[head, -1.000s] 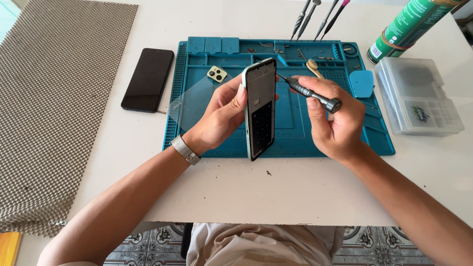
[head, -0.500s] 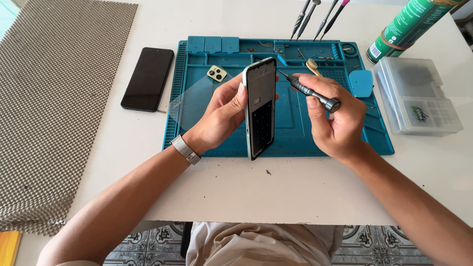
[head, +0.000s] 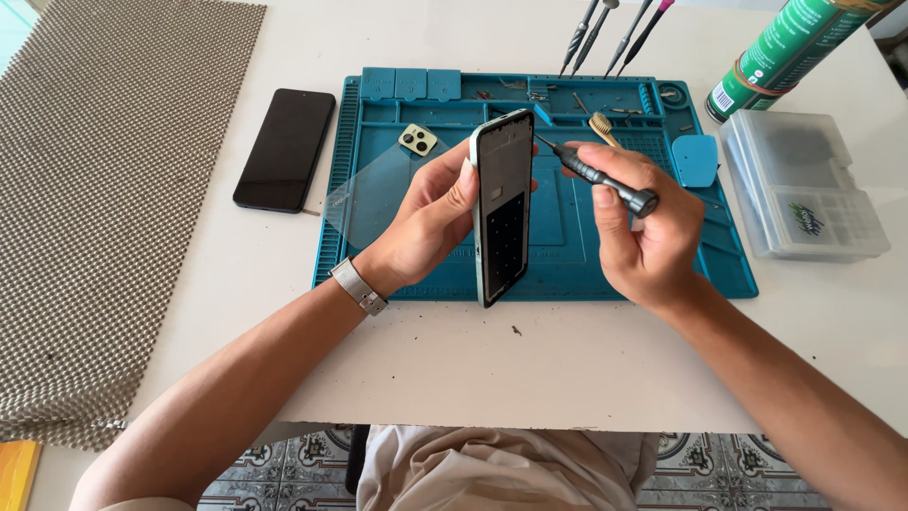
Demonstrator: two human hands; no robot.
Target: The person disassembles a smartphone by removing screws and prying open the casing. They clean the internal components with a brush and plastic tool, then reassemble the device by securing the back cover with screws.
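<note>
My left hand point(head: 427, 216) grips an opened phone frame point(head: 503, 203), held upright on its long edge over the blue repair mat point(head: 728, 274). Its dark inner side faces right. My right hand point(head: 643, 222) holds a small black screwdriver point(head: 596, 176), with the tip pointing at the frame's upper right edge. A metal watch band sits on my left wrist.
A black phone point(head: 286, 148) lies face down left of the mat. A clear film sheet and a camera piece point(head: 417, 140) rest on the mat. A clear plastic parts box point(head: 804, 185), a green spray can point(head: 785, 47) and several tools point(head: 615, 33) stand at right and back. A woven mat point(head: 104, 189) covers the left.
</note>
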